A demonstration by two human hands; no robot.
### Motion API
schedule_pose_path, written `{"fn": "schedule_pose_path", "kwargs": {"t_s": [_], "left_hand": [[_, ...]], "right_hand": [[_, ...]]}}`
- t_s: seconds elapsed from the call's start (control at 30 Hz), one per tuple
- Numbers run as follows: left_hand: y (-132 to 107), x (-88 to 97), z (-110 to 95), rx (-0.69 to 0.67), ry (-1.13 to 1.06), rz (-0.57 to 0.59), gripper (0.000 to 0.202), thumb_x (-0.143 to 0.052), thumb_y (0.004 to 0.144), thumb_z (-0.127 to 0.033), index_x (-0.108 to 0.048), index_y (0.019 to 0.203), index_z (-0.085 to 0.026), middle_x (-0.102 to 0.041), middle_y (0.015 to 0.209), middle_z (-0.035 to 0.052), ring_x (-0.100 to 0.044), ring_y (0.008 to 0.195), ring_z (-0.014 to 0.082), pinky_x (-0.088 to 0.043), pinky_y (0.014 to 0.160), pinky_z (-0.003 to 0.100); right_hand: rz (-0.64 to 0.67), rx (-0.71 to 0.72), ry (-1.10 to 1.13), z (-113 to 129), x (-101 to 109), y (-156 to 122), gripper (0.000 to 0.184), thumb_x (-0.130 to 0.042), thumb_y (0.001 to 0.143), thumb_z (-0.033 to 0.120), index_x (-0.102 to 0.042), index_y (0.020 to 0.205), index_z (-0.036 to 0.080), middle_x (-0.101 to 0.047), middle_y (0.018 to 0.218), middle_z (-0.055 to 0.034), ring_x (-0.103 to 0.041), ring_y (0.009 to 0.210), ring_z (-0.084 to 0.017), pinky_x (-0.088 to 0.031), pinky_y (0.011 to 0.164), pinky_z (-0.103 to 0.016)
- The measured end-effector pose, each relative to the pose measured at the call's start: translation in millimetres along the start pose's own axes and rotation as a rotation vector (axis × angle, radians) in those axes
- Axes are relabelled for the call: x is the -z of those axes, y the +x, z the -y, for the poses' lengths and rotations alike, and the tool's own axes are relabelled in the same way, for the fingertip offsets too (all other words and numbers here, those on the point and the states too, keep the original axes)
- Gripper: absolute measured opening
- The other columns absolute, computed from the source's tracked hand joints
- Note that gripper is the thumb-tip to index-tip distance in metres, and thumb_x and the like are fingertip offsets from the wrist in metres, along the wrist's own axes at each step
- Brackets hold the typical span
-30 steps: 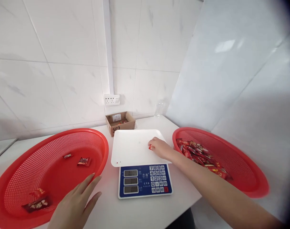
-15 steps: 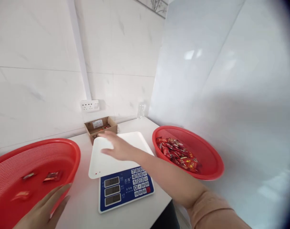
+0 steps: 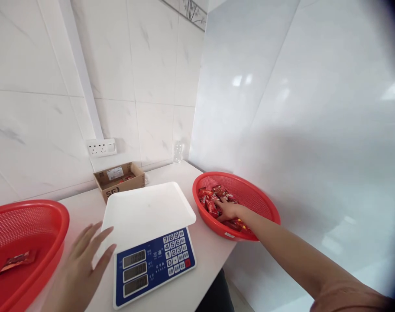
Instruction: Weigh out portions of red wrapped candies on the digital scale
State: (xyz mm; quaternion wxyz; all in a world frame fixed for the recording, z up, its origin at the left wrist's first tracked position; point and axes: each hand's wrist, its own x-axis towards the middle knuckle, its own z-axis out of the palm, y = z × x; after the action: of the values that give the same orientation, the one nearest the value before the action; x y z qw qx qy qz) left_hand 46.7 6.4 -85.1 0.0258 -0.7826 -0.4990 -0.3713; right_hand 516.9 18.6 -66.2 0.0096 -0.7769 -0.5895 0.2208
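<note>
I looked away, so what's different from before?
The right hand let go of a small red packet and moved right from the tray into the packets in the right basket. The left hand moved from the left basket toward the tray. Scale and box stayed put.

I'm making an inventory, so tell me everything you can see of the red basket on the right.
The red basket looks like plastic, with a broad smooth rim, finely perforated walls and a small pale label on its near outer side. It sits right of the scale, at the table's right side; its base is hidden. Shiny wrapped packets, mostly red, lie heaped inside, and the right hand is in among them.
</note>
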Motion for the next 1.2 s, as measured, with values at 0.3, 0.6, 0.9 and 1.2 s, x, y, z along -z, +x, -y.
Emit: {"fn": "schedule_pose_path", "kwargs": {"t_s": [0.3,0.6,0.9,1.2], "left_hand": [[4,7.1,-41,0.085,-0.111,0.123,0.039,-0.045,0.084,-0.054,-0.065,0.108,-0.031,-0.058,0.131,0.0044,-0.059,0.113,0.0272,-0.059,0.074,0.035],[14,18.2,-73,0.394,-0.553,0.331,0.051,-0.051,0.077,-0.061,-0.059,0.116,-0.030,-0.062,0.124,0.0050,-0.058,0.114,0.0279,-0.056,0.082,0.037],[57,-4.8,-111,0.776,-1.562,0.454,0.051,-0.050,0.084,-0.056,-0.050,0.124,-0.026,-0.056,0.130,0.0107,-0.058,0.113,0.0236,-0.051,0.089,0.038],[78,-11.5,-66,0.820,-1.286,0.165,0.034,-0.046,0.087,-0.046,-0.052,0.111,-0.022,-0.062,0.119,0.0077,-0.062,0.101,0.0143,-0.048,0.085,0.028]], "right_hand": [[-0.117,-0.005,0.349,-5,25,-9,0.054,-0.071,0.059,0.020,-0.064,0.111,0.026,-0.069,0.094,-0.0065,-0.063,0.088,-0.027,-0.049,0.073,-0.036],[-0.121,0.174,1.009,43,53,-41,0.044,-0.061,0.073,0.044,-0.054,0.113,0.027,-0.065,0.109,-0.0069,-0.064,0.091,-0.021,-0.055,0.065,-0.030],[0.646,0.564,1.334,181,-2,-60,0.051,-0.071,0.066,0.038,-0.056,0.113,0.026,-0.069,0.086,-0.0038,-0.068,0.063,-0.021,-0.051,0.042,-0.025],[0.532,0.409,1.329,218,-25,-46,0.050,-0.070,0.072,0.041,-0.051,0.118,0.032,-0.068,0.088,0.0011,-0.069,0.069,-0.017,-0.054,0.052,-0.027]]}}
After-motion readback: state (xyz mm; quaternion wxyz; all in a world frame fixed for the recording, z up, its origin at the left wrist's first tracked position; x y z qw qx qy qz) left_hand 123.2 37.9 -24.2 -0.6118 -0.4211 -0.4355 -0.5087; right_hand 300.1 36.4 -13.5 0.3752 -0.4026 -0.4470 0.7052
